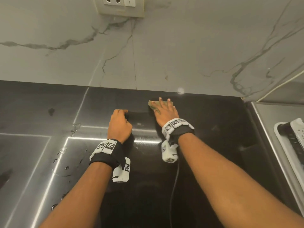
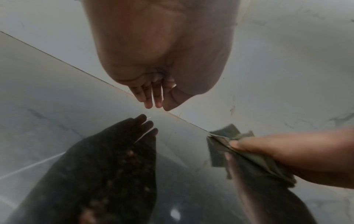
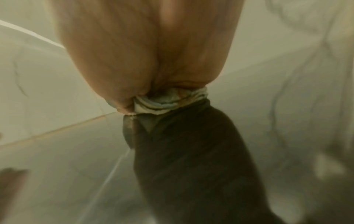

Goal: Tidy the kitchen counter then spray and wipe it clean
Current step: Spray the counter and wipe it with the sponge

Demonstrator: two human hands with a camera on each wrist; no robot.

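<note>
My right hand lies flat, fingers straight, pressing an olive-green cloth onto the glossy black counter close to the marble backsplash. The cloth's corner sticks out to the left of the fingers. In the left wrist view the cloth shows under the right hand, and in the right wrist view it bunches beneath the palm. To the left, my left hand rests on the counter with loosely curled fingers holding nothing.
A wall socket and switch sit high on the backsplash. A steel sink surround with a white rack borders the counter on the right. Water drops and a wet smear lie at the left. A white cable runs along the right wall.
</note>
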